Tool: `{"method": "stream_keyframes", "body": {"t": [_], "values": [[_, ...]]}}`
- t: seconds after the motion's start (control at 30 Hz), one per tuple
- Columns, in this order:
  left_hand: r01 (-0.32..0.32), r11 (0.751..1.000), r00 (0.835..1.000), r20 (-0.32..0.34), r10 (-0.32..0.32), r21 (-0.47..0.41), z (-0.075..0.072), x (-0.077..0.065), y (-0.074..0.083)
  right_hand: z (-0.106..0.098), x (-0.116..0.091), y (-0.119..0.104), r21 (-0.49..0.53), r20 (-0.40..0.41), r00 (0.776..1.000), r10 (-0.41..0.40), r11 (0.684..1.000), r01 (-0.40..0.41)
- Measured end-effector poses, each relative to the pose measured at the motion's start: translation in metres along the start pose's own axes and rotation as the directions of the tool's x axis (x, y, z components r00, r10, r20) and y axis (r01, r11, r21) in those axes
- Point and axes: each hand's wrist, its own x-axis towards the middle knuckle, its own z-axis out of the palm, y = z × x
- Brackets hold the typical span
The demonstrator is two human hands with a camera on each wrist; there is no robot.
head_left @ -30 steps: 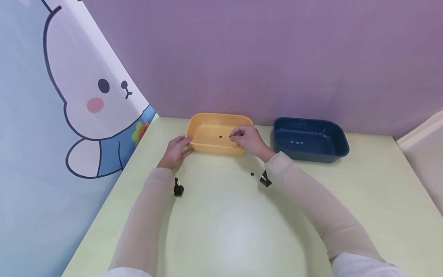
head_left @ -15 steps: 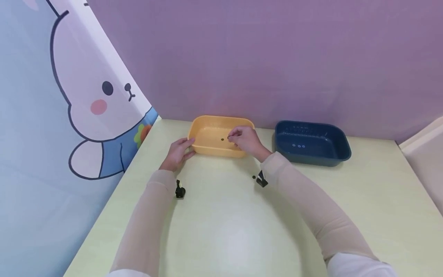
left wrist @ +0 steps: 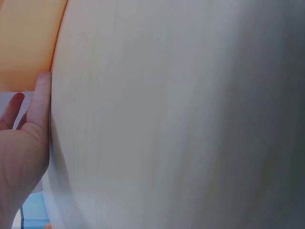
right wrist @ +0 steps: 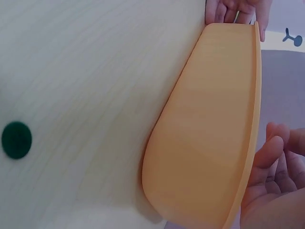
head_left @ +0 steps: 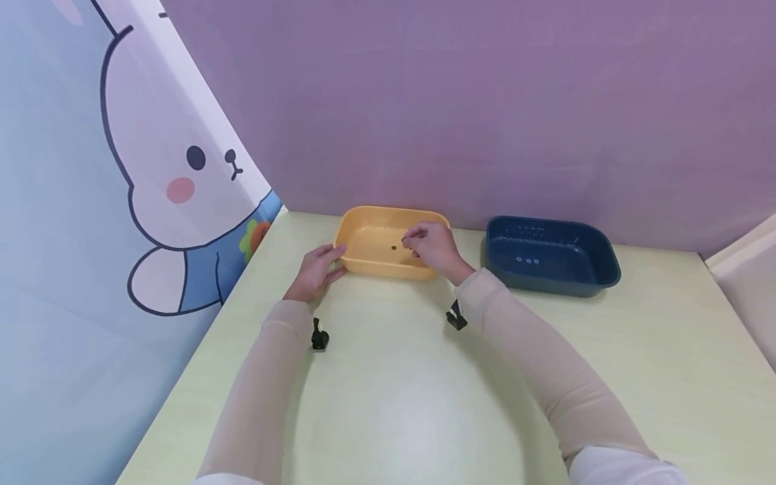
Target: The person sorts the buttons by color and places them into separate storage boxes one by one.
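Observation:
A yellow plastic bin (head_left: 388, 269) stands at the back of the table. My left hand (head_left: 316, 269) grips its left end, thumb over the rim and fingers against the outer wall. Over the bin's right side is my right hand (head_left: 433, 248), thumb and forefinger pinching a small dark disc (head_left: 404, 240). In the right wrist view, those fingertips hide the pinched disc behind the bin's rim. A similar dark disc (head_left: 393, 248) lies on the bin's floor. Another, dark green disc (right wrist: 16, 140) lies on the table in front of the bin, seen in the right wrist view.
A navy blue bin (head_left: 548, 286) with 3 small pale rings (head_left: 528, 261) inside stands to the right of the yellow one. Behind both rises a purple wall (head_left: 424, 108). A cartoon-printed panel (head_left: 182, 155) borders the table (head_left: 388, 377) on the left.
The head view has shifted slightly, so everything sits a little lower and further right. The loose disc on the table is now hidden there by the right wrist's camera. Both hands keep their holds.

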Motion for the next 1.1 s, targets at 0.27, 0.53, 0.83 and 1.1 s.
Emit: {"method": "stream_keyframes", "body": {"t": [0.27, 0.53, 0.83, 1.1], "values": [[0.005, 1.000, 1.000, -0.004, -0.005, -0.014, 0.003, 0.001, -0.004, -0.001, 0.000, 0.007, 0.104, -0.009, 0.998, 0.063, 0.993, -0.061], [0.018, 1.000, 1.000, -0.004, -0.018, 0.008, 0.002, 0.000, -0.003, -0.006, -0.001, 0.013, 0.102, -0.015, 0.999, 0.041, 0.994, -0.039], [0.013, 1.000, 1.000, 0.001, -0.013, -0.023, 0.002, 0.001, -0.001, -0.025, -0.024, 0.014, -0.058, 0.015, 0.997, -0.069, 0.996, 0.070], [0.016, 0.999, 1.000, 0.005, -0.016, -0.037, 0.001, 0.002, 0.002, -0.041, -0.060, 0.024, -0.286, 0.214, 0.970, -0.115, 0.942, 0.175]]}}
